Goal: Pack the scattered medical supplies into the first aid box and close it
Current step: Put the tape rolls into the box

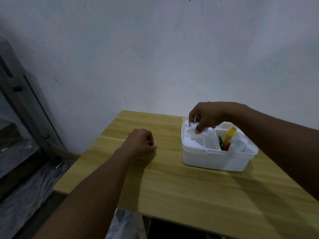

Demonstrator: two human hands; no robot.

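A white first aid box (214, 159) stands open on the wooden table (172, 187), without a lid on it. My right hand (205, 118) hovers over its left compartment, fingers pinched on a white packet (194, 127) that touches the white supplies inside. The right compartment holds a yellow tube (230, 135), a red item (227, 147), a green item (220, 141) and white wrapped supplies (241, 144). My left hand (140, 143) rests on the table left of the box, curled around a small pink-white object (152, 144).
A grey wall rises directly behind the table. A dark framed glass panel (31, 107) leans at the left above a marbled floor (25, 178). The table's left and front edges are near my arms.
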